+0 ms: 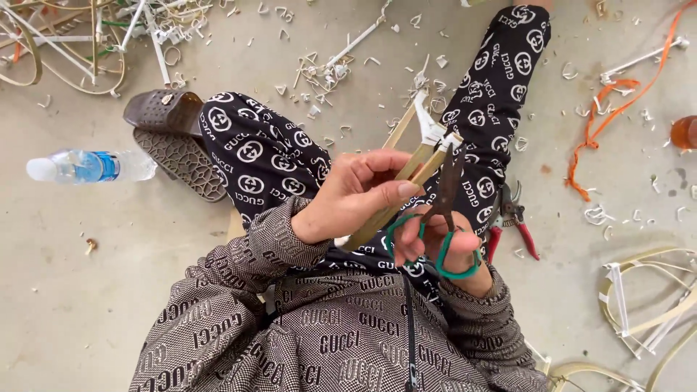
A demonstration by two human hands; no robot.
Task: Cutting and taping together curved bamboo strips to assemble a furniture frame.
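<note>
My left hand (356, 194) grips a bundle of flat bamboo strips (412, 168) that slants up to the right, with white binding at its upper end. My right hand (446, 243) holds green-handled scissors (444, 218), fingers through the loops, blades pointing up at the bundle's top end. Both hands work above my lap, over black patterned trousers.
Red-handled pruning shears (510, 221) lie on the concrete floor by my right leg. A water bottle (91, 166) and brown sandals (170, 134) lie at left. Bent cane frames (646, 305) sit at lower right, more at top left. An orange strap (617, 101) and white shavings litter the floor.
</note>
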